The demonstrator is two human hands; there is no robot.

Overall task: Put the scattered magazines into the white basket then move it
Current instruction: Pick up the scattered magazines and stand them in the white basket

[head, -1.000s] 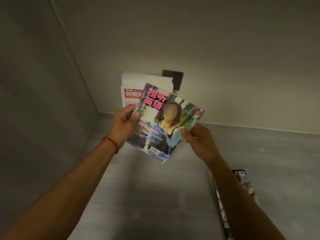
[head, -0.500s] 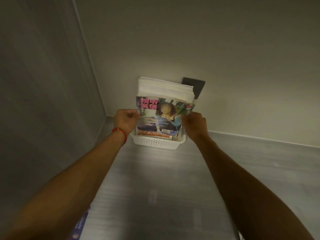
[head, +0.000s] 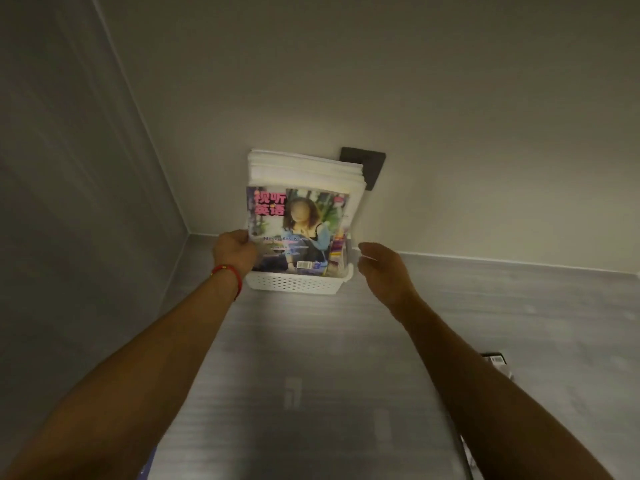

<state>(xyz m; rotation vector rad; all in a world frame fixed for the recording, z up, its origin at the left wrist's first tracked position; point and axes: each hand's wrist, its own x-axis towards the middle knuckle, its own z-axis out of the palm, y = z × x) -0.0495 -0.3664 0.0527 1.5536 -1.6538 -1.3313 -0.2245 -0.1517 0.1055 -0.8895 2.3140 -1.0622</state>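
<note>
A white perforated basket stands on the grey surface against the back wall, near the left corner. Several magazines stand upright in it, their white page edges showing on top. The front one is a colourful magazine with pink characters on its cover, its lower edge down in the basket. My left hand, with a red wristband, grips that magazine's left edge. My right hand hovers just right of the basket, fingers apart, holding nothing.
A dark wall plate sits behind the magazines. Another magazine lies at the right, mostly hidden by my right forearm. A bluish corner shows at the bottom left. A grey side wall rises on the left.
The colourful magazine has gone from tilted in both hands down into the basket, upright at the front. My right hand has let go and drawn back to the right.
</note>
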